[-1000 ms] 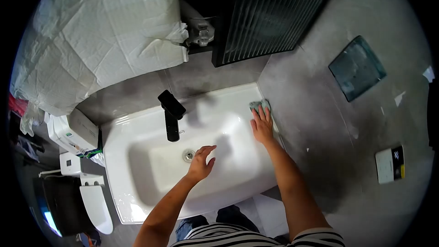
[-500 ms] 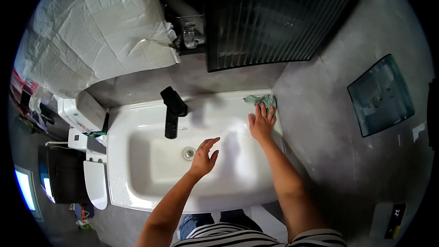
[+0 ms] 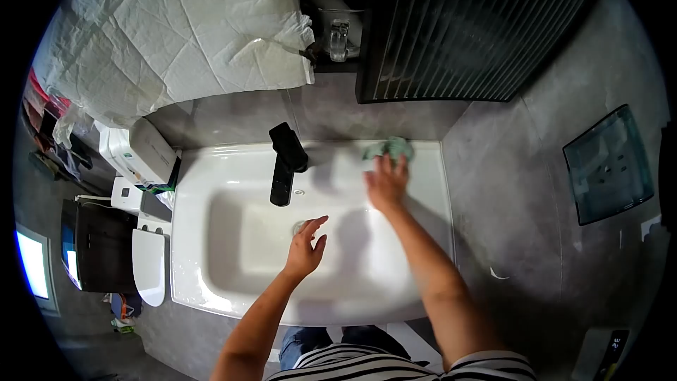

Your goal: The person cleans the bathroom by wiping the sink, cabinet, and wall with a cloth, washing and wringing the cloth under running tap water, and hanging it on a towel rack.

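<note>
My right hand (image 3: 387,182) presses its fingertips on a crumpled green cloth (image 3: 397,147) on the back rim of the white sink (image 3: 185,240), near the right corner. The hand is slightly blurred and the cloth's near part lies hidden beneath the fingers. Over the basin, close to the drain, my left hand (image 3: 305,248) hovers with its fingers apart and nothing in it. To the left of the right hand, a black faucet (image 3: 283,173) rises from the sink's back ledge.
A white quilted sheet (image 3: 176,35) hangs at the upper left, beside a dark ribbed-glass cabinet door (image 3: 465,35). White boxes (image 3: 144,155) stand against the sink's left end, with a toilet (image 3: 149,264) beyond. On the right wall is a bluish glass shelf (image 3: 610,166).
My right hand has slid the green cloth leftward along the back rim, away from the corner. The left hand stays over the basin, and the camera view has shifted somewhat.
</note>
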A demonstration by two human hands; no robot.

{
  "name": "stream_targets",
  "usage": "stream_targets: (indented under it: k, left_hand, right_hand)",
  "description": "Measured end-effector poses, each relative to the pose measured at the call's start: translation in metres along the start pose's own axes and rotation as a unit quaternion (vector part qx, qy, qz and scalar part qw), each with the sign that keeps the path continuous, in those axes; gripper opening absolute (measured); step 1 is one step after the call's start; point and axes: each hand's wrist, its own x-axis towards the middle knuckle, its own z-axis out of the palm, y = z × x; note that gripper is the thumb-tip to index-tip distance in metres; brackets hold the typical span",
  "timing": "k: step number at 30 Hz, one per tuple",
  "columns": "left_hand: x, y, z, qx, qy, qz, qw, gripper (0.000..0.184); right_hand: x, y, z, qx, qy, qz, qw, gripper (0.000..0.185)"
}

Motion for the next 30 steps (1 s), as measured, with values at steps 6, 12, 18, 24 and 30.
stream_targets:
  k: [6,12,18,24,30]
  left_hand:
    - [0.009,0.0,0.01,-0.04,0.041,0.0,0.998,0.04]
    - [0.016,0.006,0.018,-0.04,0.008,0.011,0.999,0.038]
    - [0.043,0.027,0.06,-0.047,-0.024,0.075,0.996,0.041]
    - [0.057,0.058,0.088,-0.079,-0.046,0.117,0.989,0.045]
    - [0.032,0.041,0.083,-0.051,-0.072,0.093,0.992,0.046]
  right_hand:
    - [0.004,-0.075,0.0,0.106,-0.116,-0.241,0.958,0.052]
    - [-0.022,0.088,-0.054,-0.013,0.012,-0.028,0.999,0.046]
    - [-0.037,0.057,-0.039,0.023,-0.08,-0.11,0.99,0.061]
    - [-0.048,0.116,-0.057,0.014,-0.068,0.027,0.997,0.063]
    - [-0.173,0.038,-0.096,0.017,-0.075,0.053,0.996,0.071]
